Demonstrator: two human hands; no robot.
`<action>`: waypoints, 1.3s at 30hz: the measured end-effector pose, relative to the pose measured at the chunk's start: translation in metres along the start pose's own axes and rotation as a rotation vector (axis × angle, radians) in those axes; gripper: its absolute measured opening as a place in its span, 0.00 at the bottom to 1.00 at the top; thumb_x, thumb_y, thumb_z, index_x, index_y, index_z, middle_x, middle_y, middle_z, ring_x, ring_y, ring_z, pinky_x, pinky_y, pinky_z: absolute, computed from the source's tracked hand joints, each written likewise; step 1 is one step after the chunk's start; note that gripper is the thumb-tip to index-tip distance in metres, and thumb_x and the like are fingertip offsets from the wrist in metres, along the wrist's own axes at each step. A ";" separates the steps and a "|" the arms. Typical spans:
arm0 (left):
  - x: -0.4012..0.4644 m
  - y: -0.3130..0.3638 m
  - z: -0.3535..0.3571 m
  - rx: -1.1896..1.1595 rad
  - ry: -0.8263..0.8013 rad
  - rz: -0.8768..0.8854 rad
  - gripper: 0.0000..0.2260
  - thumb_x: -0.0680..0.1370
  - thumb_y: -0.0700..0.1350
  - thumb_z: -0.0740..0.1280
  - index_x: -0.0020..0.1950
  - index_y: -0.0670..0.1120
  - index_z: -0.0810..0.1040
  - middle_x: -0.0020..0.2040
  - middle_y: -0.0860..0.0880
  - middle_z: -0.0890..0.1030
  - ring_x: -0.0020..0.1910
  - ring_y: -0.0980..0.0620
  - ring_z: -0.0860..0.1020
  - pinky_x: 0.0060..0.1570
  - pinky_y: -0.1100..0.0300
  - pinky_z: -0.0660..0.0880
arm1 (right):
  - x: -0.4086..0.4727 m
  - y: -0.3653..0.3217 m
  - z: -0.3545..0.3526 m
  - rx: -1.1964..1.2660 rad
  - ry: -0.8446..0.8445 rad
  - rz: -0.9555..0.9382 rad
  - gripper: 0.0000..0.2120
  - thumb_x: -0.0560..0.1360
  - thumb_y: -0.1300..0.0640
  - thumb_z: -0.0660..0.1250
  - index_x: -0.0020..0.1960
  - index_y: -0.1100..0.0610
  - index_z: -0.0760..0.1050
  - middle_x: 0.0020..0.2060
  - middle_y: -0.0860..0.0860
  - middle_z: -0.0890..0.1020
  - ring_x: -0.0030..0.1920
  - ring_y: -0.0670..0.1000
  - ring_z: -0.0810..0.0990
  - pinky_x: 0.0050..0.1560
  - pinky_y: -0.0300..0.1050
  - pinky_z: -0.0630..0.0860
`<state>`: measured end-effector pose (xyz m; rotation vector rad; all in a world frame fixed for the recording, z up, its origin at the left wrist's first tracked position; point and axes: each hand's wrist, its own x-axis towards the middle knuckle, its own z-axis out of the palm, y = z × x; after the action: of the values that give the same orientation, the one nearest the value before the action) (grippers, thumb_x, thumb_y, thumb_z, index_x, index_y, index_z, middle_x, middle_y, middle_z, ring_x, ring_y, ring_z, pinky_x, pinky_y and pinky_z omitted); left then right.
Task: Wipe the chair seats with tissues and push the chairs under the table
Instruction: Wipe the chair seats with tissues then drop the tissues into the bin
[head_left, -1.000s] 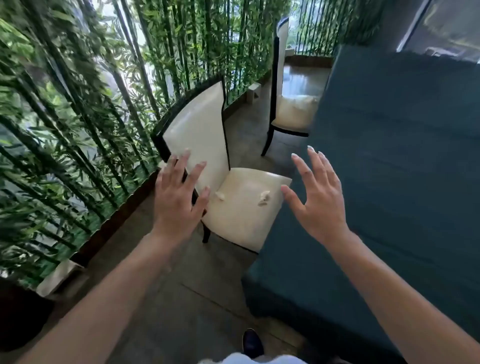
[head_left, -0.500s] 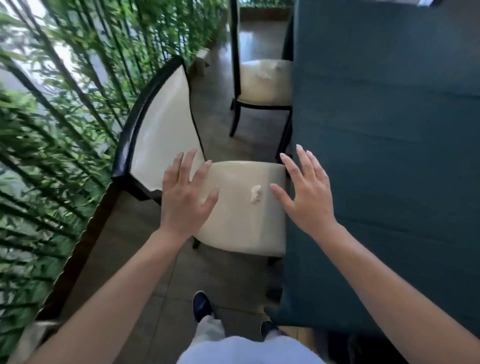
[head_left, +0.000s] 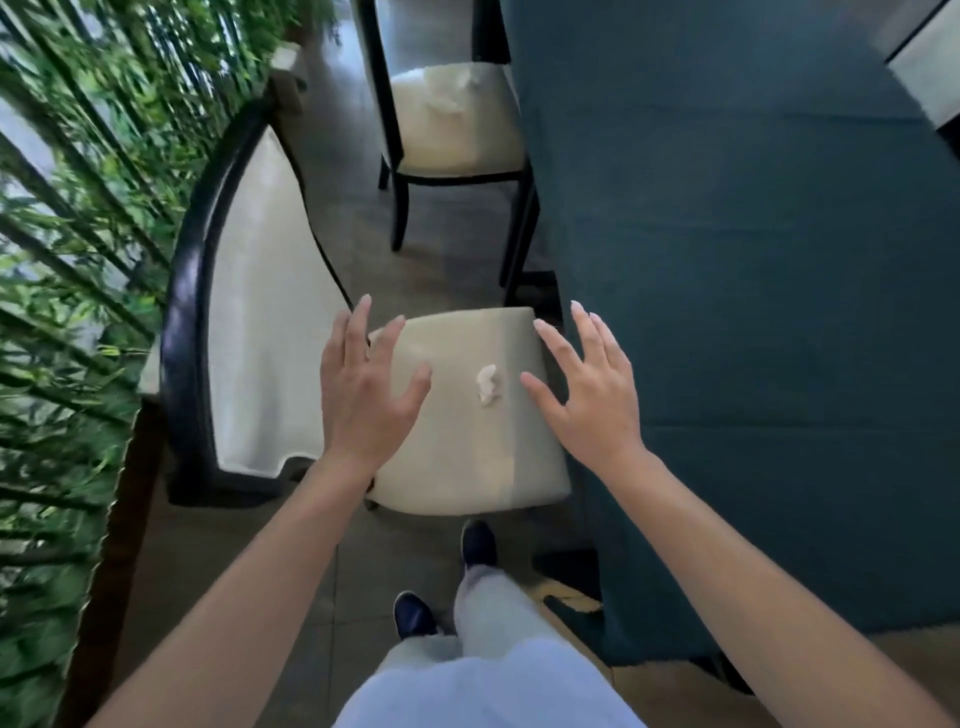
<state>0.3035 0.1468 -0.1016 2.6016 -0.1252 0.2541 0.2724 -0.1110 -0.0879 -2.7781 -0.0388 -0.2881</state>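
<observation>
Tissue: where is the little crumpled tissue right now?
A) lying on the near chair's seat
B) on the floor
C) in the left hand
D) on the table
A: the tissue lies on the near chair's seat, between the open left hand and right hand, neither holding it.

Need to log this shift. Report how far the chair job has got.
Done: nothing clearly; whether any seat is wiped cannot be told. In hand: left hand and right hand are open above the near chair, where a crumpled tissue lies ungripped. Left: wipe it, push it under the table, then the far chair.
</observation>
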 end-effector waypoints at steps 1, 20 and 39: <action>0.003 -0.005 0.006 -0.014 -0.006 -0.034 0.26 0.80 0.58 0.64 0.75 0.48 0.72 0.81 0.44 0.61 0.81 0.40 0.57 0.78 0.43 0.59 | 0.007 0.002 0.009 -0.002 -0.016 0.016 0.28 0.82 0.35 0.59 0.79 0.45 0.67 0.82 0.55 0.60 0.82 0.58 0.58 0.79 0.60 0.61; 0.052 -0.110 0.201 0.075 -0.370 -0.361 0.28 0.80 0.58 0.66 0.78 0.51 0.67 0.83 0.44 0.57 0.82 0.42 0.53 0.79 0.43 0.55 | 0.116 0.089 0.207 0.061 -0.425 0.097 0.31 0.81 0.41 0.66 0.81 0.48 0.63 0.83 0.56 0.56 0.82 0.60 0.56 0.77 0.59 0.63; 0.024 -0.186 0.309 0.028 -0.551 -0.627 0.28 0.80 0.49 0.70 0.78 0.48 0.67 0.81 0.40 0.59 0.78 0.39 0.63 0.74 0.46 0.64 | 0.115 0.127 0.371 -0.053 -0.725 0.274 0.33 0.78 0.45 0.70 0.80 0.42 0.62 0.84 0.53 0.55 0.81 0.60 0.57 0.74 0.57 0.64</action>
<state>0.4003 0.1499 -0.4495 2.5184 0.4979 -0.6831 0.4645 -0.1042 -0.4484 -2.7350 0.1712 0.7926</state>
